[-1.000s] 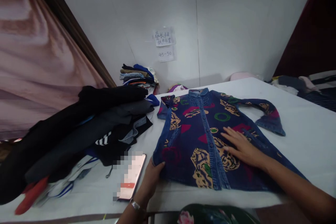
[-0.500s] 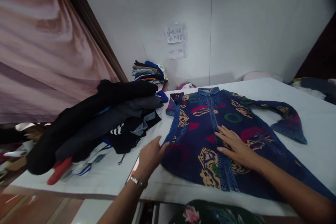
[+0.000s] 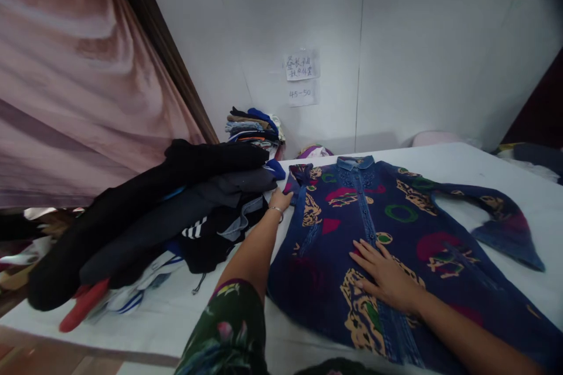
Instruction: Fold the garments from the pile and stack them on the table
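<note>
A dark blue denim shirt (image 3: 325, 258) with tan, red and green patches lies front up on the white table, collar away from me. Its right-hand sleeve curves outward; the other sleeve is folded short near the collar. My left hand (image 3: 280, 199) is stretched forward to the cuff of that folded sleeve, fingers closed at its edge, partly hard to make out. My right hand (image 3: 387, 278) rests flat on the shirt's front beside the button placket, fingers spread.
A heap of dark clothes (image 3: 176, 211) lies left of the shirt, a red piece (image 3: 83, 304) at its near end. Behind stands a folded clothes stack (image 3: 253, 129). Paper notes (image 3: 302, 79) hang on the wall, and a pink curtain (image 3: 88, 70) hangs at the left.
My left hand has moved forward from the shirt's lower left side to the folded sleeve's cuff. My right hand has slid a little nearer to me along the shirt front.
</note>
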Demonstrator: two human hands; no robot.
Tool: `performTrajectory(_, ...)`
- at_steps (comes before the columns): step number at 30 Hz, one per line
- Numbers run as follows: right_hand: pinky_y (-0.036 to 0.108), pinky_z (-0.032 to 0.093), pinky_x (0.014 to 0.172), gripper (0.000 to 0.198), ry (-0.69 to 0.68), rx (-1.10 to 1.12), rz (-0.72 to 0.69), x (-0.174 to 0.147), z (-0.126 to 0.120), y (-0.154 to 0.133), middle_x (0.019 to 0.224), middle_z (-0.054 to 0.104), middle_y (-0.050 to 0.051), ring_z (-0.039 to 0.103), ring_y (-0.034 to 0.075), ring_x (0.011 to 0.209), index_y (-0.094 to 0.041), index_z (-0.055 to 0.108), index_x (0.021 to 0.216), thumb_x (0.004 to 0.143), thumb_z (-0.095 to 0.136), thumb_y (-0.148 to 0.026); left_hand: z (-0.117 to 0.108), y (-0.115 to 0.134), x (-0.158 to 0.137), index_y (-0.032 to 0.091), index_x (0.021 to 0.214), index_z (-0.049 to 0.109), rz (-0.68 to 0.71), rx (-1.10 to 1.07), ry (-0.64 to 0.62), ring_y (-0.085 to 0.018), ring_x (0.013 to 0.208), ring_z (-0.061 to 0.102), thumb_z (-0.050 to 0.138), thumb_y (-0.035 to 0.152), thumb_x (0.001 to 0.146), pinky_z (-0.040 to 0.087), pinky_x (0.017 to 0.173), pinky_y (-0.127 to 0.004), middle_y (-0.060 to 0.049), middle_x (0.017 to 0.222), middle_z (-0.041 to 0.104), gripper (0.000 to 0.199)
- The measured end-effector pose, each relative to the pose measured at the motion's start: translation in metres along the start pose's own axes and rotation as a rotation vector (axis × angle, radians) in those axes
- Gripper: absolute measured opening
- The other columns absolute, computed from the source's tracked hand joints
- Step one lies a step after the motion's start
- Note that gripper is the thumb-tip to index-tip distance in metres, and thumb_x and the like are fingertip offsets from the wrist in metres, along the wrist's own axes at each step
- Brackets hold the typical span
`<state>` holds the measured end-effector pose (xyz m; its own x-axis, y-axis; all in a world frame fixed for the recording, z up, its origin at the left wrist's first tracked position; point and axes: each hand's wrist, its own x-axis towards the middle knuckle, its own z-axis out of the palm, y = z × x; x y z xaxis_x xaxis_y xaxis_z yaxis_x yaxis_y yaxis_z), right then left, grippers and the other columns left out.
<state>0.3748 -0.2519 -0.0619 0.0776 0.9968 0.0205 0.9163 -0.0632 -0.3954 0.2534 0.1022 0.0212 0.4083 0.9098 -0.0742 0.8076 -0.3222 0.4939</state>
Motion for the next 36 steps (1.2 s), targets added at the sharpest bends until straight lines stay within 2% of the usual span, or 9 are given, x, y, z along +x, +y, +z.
performTrajectory(3,0.059,0.007,0.117,0.065,-0.02,0.015,0.017,0.0,-0.003,-0.002,0.159,0.021,0.006,0.015,0.031,0.146,-0.031,0.032,0.15,0.093,0.039,-0.062,0.012,0.0,0.013,0.002,0.135,0.043,-0.025,-0.014,-0.016,-0.031,0.117,0.058,0.063,0.043,0.083,0.045,0.088,-0.032,-0.028,0.131,0.055,0.07)
performTrajectory(8,0.059,0.007,0.117,0.065,-0.041,0.032,0.03,0.0,-0.006,-0.004,0.159,0.019,0.005,0.014,0.031,0.146,-0.033,0.031,0.15,0.092,0.039,-0.063,0.004,0.011,0.025,0.003,0.113,0.06,0.042,0.039,-0.007,-0.029,0.109,0.062,0.057,0.022,0.086,0.043,0.086,-0.032,-0.023,0.114,0.064,0.033)
performTrajectory(15,0.06,0.007,0.116,0.065,-0.057,0.031,0.04,0.001,-0.005,-0.003,0.16,0.016,0.004,0.012,0.031,0.147,-0.034,0.029,0.15,0.093,0.037,-0.063,-0.074,0.072,0.039,0.021,0.121,0.055,0.337,0.229,0.299,-0.03,0.117,0.055,0.039,0.016,0.093,0.04,0.093,-0.04,-0.016,0.131,0.048,0.033)
performTrajectory(18,0.06,0.006,0.116,0.065,-0.047,0.038,0.036,0.001,-0.005,-0.003,0.16,0.017,0.004,0.013,0.031,0.147,-0.034,0.03,0.15,0.093,0.038,-0.062,-0.112,0.075,0.041,0.019,0.12,0.056,0.428,0.425,0.464,-0.029,0.114,0.054,0.029,0.016,0.096,0.044,0.088,-0.04,-0.016,0.129,0.046,0.036)
performTrajectory(21,0.06,0.006,0.116,0.066,-0.043,0.058,0.037,0.001,-0.007,-0.004,0.159,0.018,0.006,0.013,0.031,0.147,-0.032,0.032,0.15,0.092,0.04,-0.062,-0.139,0.055,0.046,0.017,0.118,0.058,0.27,0.479,0.517,-0.032,0.112,0.055,0.031,0.02,0.096,0.047,0.085,-0.042,-0.019,0.127,0.048,0.035)
performTrajectory(24,0.059,0.004,0.116,0.068,-0.044,0.091,0.047,0.002,-0.011,-0.009,0.159,0.02,0.008,0.013,0.031,0.146,-0.03,0.035,0.149,0.09,0.044,-0.062,-0.157,0.032,0.055,0.013,0.123,0.056,0.004,0.377,0.433,-0.035,0.106,0.059,0.049,0.032,0.089,0.049,0.083,-0.045,-0.024,0.121,0.054,0.039)
performTrajectory(28,0.059,0.005,0.116,0.068,-0.045,0.221,0.046,0.005,-0.019,-0.008,0.157,0.026,0.01,0.017,0.031,0.146,-0.025,0.044,0.145,0.087,0.052,-0.06,-0.164,0.027,0.059,0.012,0.13,0.053,0.008,0.331,0.298,-0.038,0.108,0.059,0.061,0.04,0.079,0.048,0.086,-0.045,-0.025,0.124,0.054,0.059)
performTrajectory(32,0.05,0.022,0.117,0.061,0.27,0.431,0.132,-0.001,-0.045,0.027,0.151,0.039,0.009,0.028,0.027,0.143,-0.023,0.053,0.138,0.087,0.053,-0.055,-0.15,0.034,0.04,0.016,0.133,0.05,0.161,0.518,0.361,-0.041,0.11,0.055,0.058,0.041,0.079,0.045,0.086,-0.05,-0.024,0.129,0.05,0.06)
performTrajectory(36,0.047,0.033,0.112,0.05,0.719,0.555,0.417,-0.024,-0.094,0.093,0.132,0.061,0.008,0.051,0.027,0.126,-0.022,0.062,0.126,0.082,0.061,-0.046,-0.123,0.025,0.022,0.013,0.138,0.044,0.362,0.677,0.445,-0.043,0.116,0.049,0.052,0.041,0.084,0.04,0.091,-0.054,-0.026,0.129,0.049,0.061)
